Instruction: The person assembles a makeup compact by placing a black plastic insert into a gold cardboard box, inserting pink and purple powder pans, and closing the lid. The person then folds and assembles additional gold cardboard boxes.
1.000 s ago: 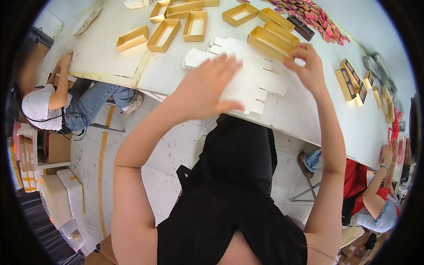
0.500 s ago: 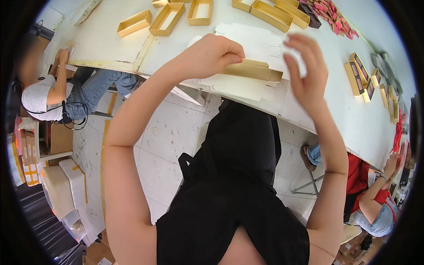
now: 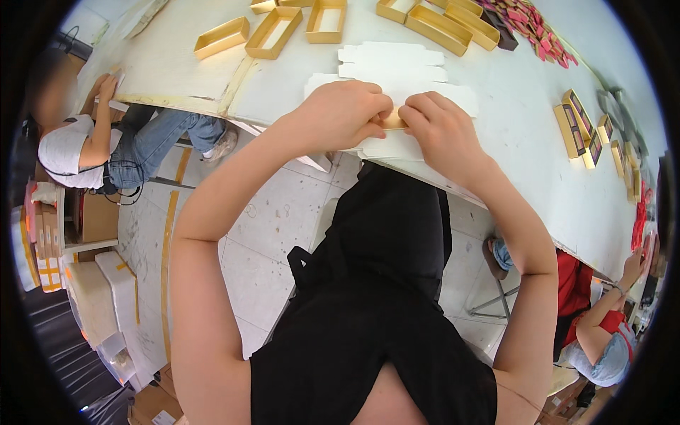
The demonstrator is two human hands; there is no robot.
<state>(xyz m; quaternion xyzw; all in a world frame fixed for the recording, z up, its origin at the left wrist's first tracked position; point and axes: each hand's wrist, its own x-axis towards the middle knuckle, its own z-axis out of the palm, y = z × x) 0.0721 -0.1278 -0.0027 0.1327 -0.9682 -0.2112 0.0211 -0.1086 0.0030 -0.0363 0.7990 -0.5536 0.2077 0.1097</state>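
Observation:
A gold cardboard box piece [image 3: 394, 121] lies near the table's front edge, mostly covered by my fingers. My left hand [image 3: 347, 115] is closed on its left end, thumb toward the edge. At the other end my right hand [image 3: 443, 129] grips it with bent fingers, close to the left fingertips. Under and behind both hands are flat white cardboard blanks [image 3: 392, 62] with notched edges.
Folded gold trays [image 3: 273, 32] stand open along the far side, more [image 3: 439, 30] at the far right. Filled gold boxes [image 3: 571, 129] and a pile of small red-pink pieces [image 3: 536, 32] lie rightward. A person [image 3: 78, 152] sits left, another [image 3: 602, 340] right.
My right hand has come in from the right and closed on the gold box piece. My left hand has moved slightly toward me, and the fingers now hide most of the piece.

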